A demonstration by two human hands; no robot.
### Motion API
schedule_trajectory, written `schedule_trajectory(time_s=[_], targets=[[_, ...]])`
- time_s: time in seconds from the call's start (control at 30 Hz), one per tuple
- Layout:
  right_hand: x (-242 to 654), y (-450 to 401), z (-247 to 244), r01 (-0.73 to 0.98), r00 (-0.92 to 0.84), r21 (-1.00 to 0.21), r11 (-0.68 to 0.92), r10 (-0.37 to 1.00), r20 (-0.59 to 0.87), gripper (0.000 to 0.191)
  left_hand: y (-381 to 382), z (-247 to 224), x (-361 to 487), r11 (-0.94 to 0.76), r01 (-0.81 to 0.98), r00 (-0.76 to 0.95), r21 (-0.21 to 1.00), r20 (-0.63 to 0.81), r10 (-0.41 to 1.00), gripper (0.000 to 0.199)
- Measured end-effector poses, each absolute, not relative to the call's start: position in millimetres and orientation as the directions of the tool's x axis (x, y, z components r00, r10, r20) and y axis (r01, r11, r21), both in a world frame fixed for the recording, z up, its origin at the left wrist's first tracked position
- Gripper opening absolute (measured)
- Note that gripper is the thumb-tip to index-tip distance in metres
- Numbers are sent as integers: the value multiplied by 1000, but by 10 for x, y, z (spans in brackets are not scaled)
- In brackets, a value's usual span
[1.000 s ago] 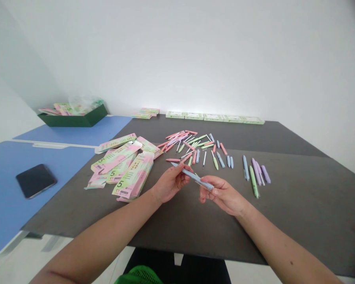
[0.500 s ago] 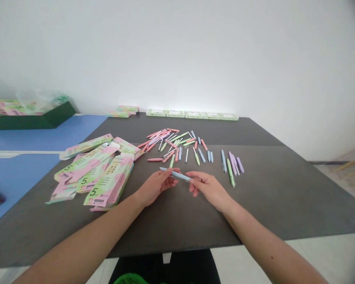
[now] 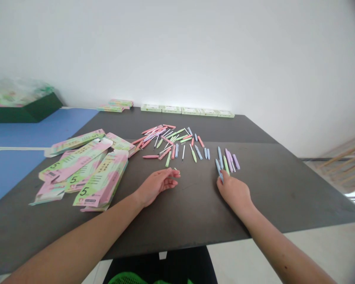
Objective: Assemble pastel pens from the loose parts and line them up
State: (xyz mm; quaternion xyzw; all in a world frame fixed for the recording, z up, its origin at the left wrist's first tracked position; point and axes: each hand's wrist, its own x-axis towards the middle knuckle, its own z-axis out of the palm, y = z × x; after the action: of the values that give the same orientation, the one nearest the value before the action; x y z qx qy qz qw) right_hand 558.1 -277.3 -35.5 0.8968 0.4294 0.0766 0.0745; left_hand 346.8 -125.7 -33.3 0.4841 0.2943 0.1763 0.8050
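My right hand [image 3: 235, 191] is closed on a light blue pen [image 3: 218, 169], whose far part sticks out beyond the fingers. Close beside it lie another blue pen [image 3: 220, 157], a green pen [image 3: 226, 165] and several purple pen parts [image 3: 228, 157]. Over the middle of the table my left hand [image 3: 159, 183] has its fingers curled. A tiny pale piece [image 3: 177, 170] shows at its fingertips, too small to name. Beyond the left hand is a loose spread of pink, green, blue and purple pen parts [image 3: 168, 142], with thin white refills [image 3: 183, 152] among them.
Pink and green printed cartons [image 3: 103, 177] lie piled on the left of the dark table [image 3: 177, 221]. A row of pale green boxes [image 3: 182, 110] runs along the wall, with a small stack [image 3: 116, 105] to their left. A dark green bin [image 3: 32, 112] stands at far left.
The blue pen, earlier between both hands, has moved right in my right hand to beside the other blue and green pens. My left hand has let go of it and stays near the middle.
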Motion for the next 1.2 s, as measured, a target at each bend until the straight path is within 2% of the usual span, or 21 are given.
schedule_trajectory(time_s=[0.17, 0.3, 0.43, 0.53, 0.6, 0.67, 0.77, 0.97, 1.2], targets=[[5543, -2705, -263, 767, 595, 265, -584, 802, 49, 40, -1233, -363, 3468, 486, -70, 735, 871, -285, 616, 27], [5494, -2648, -108, 780, 556, 245, -575, 818, 148, 36, -1161, -380, 3467, 397, -185, 570, 899, -231, 788, 27], [5363, -2448, 29, 881, 458, 52, -471, 875, 158, 29, -1057, -398, 3449, 236, -186, 403, 954, -145, 904, 30], [5232, -2222, 95, 941, 332, -101, -322, 938, 101, 24, -997, -382, 3414, 64, -16, 363, 998, -53, 930, 32], [5160, -2069, 125, 952, 279, -144, -268, 958, 61, 23, -969, -359, 3384, -139, 197, 402, 970, 50, 914, 30], [5110, -1932, 142, 957, 258, -144, -250, 965, 36, 25, -949, -349, 3358, -378, 366, 514, 850, 153, 844, 25], [5049, -1784, 129, 966, 238, -99, -238, 971, -9, 27, -932, -383, 3350, -601, 431, 670, 673, 208, 713, 22], [4869, -1696, -56, 977, 189, -77, -197, 976, -107, 26, -943, -484, 3391, -713, 441, 772, 544, 175, 611, 20], [4900, -1721, -167, 947, 249, -175, -270, 959, -137, 20, -940, -484, 3390, -717, 448, 751, 535, 211, 626, 17]])
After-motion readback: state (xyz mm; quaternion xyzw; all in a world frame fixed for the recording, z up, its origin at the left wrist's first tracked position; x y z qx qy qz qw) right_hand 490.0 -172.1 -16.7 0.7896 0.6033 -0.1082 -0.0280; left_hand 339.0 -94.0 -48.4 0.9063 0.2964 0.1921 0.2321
